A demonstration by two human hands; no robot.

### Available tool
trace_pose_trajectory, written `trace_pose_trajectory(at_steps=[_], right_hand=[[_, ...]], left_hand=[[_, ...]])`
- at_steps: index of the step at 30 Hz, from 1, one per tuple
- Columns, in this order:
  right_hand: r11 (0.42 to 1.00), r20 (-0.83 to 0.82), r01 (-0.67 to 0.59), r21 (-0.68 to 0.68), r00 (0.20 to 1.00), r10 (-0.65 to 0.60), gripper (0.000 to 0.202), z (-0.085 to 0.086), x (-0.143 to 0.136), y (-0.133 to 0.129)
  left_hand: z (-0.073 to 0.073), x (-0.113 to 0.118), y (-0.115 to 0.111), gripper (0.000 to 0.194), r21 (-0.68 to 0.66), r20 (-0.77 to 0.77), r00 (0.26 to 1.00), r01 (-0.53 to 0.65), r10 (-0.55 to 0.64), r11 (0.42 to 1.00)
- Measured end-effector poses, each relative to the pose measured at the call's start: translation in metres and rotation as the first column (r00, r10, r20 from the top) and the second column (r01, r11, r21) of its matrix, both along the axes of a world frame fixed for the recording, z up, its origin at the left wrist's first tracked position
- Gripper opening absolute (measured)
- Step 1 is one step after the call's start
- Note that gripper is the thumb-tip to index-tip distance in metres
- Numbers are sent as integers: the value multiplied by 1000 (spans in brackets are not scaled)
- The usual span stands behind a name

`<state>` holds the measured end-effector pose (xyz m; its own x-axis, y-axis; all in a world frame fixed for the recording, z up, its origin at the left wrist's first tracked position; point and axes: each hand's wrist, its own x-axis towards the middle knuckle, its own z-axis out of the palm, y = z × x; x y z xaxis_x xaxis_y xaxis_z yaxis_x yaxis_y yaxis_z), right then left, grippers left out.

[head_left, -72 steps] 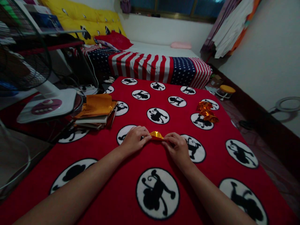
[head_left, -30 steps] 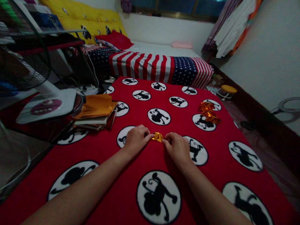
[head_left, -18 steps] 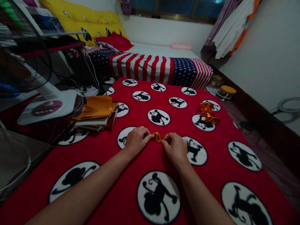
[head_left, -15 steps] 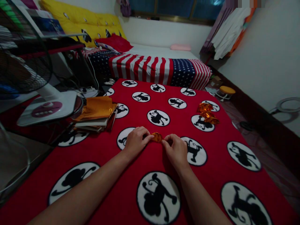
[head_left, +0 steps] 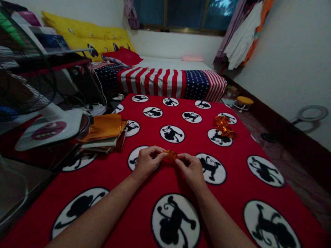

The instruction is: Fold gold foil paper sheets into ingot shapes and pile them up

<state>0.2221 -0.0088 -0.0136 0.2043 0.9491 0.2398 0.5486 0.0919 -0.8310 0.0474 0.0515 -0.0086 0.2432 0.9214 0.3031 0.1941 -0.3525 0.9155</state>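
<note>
No words or numbers can be read anywhere, not on the fan base (head_left: 68,120) or the paper pile (head_left: 106,129) near it.

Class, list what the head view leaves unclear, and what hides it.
Ends of the held foil, head view: behind fingers of the left hand and right hand.
Fan, head view: cut off by the left edge.
Paper stack, lower sheets, head view: upper ones cover them.
Far foil clump, number of pieces, head view: they overlap.
</note>
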Motion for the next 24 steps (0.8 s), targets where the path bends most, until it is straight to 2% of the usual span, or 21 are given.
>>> trace_pose_trajectory(at_steps=[6, 12, 19, 24], right_hand=[[1000, 24, -4, -5, 1000, 4, 13, 3, 0, 0], [1000, -3, -10, -3, 1000, 10, 18, 6, -2, -1], [1000, -97, -25, -2, 995, 24, 17, -3, -7, 1], [999, -154, -47, -25, 987, 43, 21, -5, -8, 1]], left_hand=[[-2, 0, 1, 18, -31, 22, 1000, -15, 16, 999], [-1, -1, -1, 19, -9, -46, 999, -23, 22, 1000], [2, 1, -5, 21, 61, -141, 989, 55, -45, 997], [6, 1, -6, 19, 26, -118, 990, 82, -78, 996]])
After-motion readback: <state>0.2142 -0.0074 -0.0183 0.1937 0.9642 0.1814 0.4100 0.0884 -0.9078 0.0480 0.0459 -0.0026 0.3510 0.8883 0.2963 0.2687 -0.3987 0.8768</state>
